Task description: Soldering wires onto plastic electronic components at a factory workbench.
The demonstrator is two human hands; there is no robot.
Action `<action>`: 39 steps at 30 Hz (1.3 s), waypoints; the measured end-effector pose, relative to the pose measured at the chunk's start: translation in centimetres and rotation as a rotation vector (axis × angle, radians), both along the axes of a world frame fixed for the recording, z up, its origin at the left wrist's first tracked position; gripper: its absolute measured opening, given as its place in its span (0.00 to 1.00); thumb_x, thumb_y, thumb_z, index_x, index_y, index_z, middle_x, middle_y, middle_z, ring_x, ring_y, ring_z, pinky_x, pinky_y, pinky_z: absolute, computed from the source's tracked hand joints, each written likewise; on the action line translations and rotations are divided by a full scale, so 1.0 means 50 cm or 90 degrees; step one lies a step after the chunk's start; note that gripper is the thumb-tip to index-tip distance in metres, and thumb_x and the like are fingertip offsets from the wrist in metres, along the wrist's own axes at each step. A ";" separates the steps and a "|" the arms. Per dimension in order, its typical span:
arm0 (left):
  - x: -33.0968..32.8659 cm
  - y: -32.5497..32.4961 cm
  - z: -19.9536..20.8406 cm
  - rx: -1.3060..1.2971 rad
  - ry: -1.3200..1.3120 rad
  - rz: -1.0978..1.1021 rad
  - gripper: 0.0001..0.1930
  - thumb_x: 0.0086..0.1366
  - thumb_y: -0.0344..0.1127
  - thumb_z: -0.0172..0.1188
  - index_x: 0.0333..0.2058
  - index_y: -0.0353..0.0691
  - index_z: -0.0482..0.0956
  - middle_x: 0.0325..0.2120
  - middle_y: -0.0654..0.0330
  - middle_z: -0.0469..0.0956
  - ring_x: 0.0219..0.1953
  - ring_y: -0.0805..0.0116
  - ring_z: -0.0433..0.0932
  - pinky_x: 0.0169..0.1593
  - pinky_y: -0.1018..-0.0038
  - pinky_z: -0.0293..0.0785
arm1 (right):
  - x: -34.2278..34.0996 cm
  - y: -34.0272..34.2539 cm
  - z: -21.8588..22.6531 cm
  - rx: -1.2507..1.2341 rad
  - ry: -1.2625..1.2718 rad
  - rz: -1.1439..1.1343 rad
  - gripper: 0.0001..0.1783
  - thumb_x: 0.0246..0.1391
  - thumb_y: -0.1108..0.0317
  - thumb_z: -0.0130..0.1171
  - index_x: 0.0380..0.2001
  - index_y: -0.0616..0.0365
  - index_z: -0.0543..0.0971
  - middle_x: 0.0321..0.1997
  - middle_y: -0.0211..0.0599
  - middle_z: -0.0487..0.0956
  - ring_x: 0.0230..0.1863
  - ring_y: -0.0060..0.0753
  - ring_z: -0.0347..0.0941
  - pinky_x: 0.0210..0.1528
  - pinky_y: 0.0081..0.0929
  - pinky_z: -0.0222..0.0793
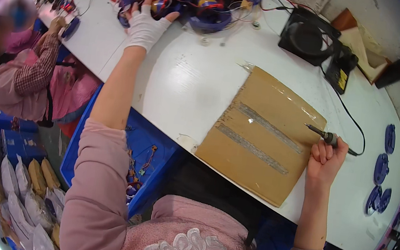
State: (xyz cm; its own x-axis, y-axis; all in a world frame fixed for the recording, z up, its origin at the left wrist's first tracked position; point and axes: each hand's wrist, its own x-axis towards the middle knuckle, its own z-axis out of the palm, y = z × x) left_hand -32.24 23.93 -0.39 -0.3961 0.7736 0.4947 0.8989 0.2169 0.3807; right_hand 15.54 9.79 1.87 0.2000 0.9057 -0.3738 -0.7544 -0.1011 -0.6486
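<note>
My left hand (pixel 147 28), in a white fingerless glove, reaches to the far side of the table. Its fingers are spread over the near edge of a pile of purple-blue round housings (pixel 211 6) with coloured wires. Whether the fingertips touch a housing I cannot tell. On the right, my right hand (pixel 327 157) is closed around the handle of a soldering iron (pixel 330 138). The iron's tip points left, over the right part of a brown cardboard sheet (pixel 268 109). Two grey, rough strips run across this cardboard.
A black fan (pixel 307 37) and a black stand (pixel 342 68) are at the back right; the iron's cord curves near them. Several purple-blue shells (pixel 381 168) lie along the right edge. A blue bin (pixel 153 164) sits below the table's front edge. A co-worker (pixel 25 75) works at the left.
</note>
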 end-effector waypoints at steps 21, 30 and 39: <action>1.413 -0.128 0.160 -0.104 0.101 -0.836 0.52 0.37 0.66 0.67 0.61 0.49 0.61 0.63 0.37 0.46 0.66 0.37 0.41 0.64 0.45 0.41 | -0.043 0.004 -0.151 0.081 0.239 -0.030 0.17 0.61 0.68 0.44 0.53 0.60 0.69 0.55 0.45 0.70 0.57 0.37 0.66 0.55 0.29 0.66; 1.518 -0.115 0.119 -0.349 0.193 -0.823 0.52 0.37 0.66 0.66 0.61 0.49 0.62 0.65 0.45 0.46 0.67 0.40 0.41 0.61 0.41 0.43 | -0.029 0.012 -0.128 0.145 0.317 -0.026 0.24 0.57 0.64 0.53 0.55 0.61 0.65 0.58 0.40 0.67 0.60 0.34 0.62 0.59 0.30 0.60; 1.335 -0.200 0.163 -0.380 0.287 -0.933 0.36 0.44 0.53 0.66 0.52 0.42 0.70 0.61 0.45 0.56 0.61 0.42 0.57 0.57 0.47 0.57 | 0.004 0.050 -0.098 0.202 -0.406 0.008 0.17 0.59 0.65 0.48 0.51 0.59 0.69 0.56 0.42 0.71 0.58 0.29 0.63 0.57 0.30 0.61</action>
